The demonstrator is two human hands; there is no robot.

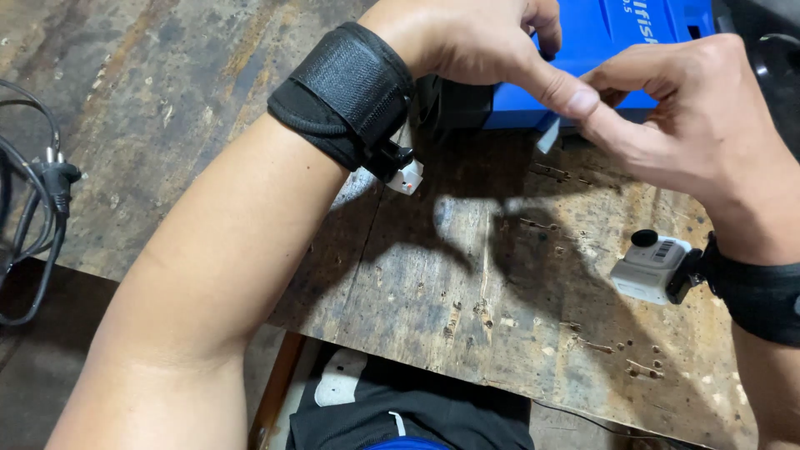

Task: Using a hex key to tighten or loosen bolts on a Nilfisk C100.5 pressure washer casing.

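Note:
My left hand and my right hand meet at the near edge of a blue box at the top of the view. Thumb and fingers of both hands pinch a small white strip that hangs at the box's lower edge. A black part sits against the box's left side, partly hidden by my left wrist. Each wrist carries a black strap, with a small white device on the right one and another small white device on the left one.
A worn wooden board with small holes and scratches lies under my hands. Black cables and a plug trail off the stained bench at the left edge. My dark clothing shows below the board's near edge.

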